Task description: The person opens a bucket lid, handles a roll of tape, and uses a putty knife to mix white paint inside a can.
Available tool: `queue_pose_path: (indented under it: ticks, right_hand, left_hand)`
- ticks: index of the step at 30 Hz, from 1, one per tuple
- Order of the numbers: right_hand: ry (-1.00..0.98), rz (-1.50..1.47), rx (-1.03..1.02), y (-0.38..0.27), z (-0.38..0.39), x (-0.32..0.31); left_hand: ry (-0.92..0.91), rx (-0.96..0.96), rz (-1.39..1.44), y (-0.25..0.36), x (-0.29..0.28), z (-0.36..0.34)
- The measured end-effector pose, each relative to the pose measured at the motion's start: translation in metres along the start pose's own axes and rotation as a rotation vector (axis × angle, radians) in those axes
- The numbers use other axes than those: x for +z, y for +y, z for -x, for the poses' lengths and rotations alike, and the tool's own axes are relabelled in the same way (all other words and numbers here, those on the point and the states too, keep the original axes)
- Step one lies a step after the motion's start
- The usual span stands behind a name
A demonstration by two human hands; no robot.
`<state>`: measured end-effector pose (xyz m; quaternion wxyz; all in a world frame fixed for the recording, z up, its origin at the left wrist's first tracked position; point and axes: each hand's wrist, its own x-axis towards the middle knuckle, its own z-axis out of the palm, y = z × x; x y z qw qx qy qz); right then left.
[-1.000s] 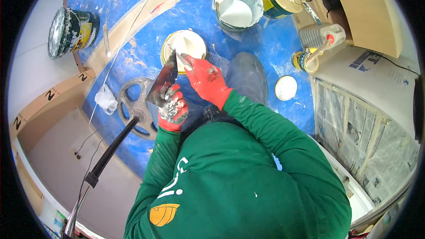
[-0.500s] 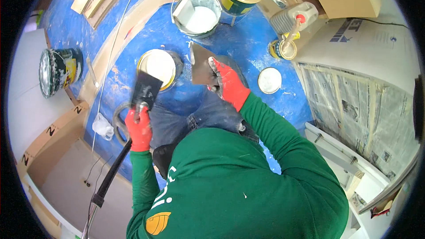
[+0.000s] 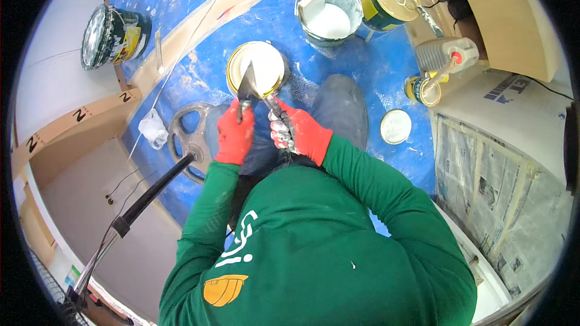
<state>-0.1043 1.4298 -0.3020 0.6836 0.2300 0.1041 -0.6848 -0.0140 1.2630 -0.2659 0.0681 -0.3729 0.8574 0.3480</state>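
Note:
In front of my knees stands a round tub of white paste (image 3: 266,60), its yellowish rim smeared. My left hand (image 3: 234,136), in a red glove, is closed around a dark putty knife (image 3: 246,87), whose blade reaches over the near edge of the tub. Beside it my right hand (image 3: 305,133), gloved in red with whitened fingertips, grips the handle of a second putty knife (image 3: 280,113). That blade points toward the tub's near rim and shows mostly edge-on. Whether either blade touches the paste I cannot tell.
Beyond the tub is a bucket (image 3: 329,39) with white contents. A lidded pail (image 3: 396,3), a plastic jug (image 3: 444,54) and a small can (image 3: 417,89) stand to the right. A white round lid (image 3: 396,127) lies nearby. A black pole on a wheel-shaped base (image 3: 187,139) is at my left.
Both hands have come together at the tub's near side with their putty knives. The right blade has turned from broadside to nearly edge-on. My view has shifted, moving the surroundings across the picture.

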Motion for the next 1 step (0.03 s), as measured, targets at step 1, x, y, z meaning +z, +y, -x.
queue_pose_path:
  ticks: [1]
  right_hand:
    - [0.003, 0.02, -0.012, 0.0001, 0.0024, 0.0041]
  left_hand:
    - [-0.041, -0.08, 0.042, -0.0218, 0.0051, -0.012]
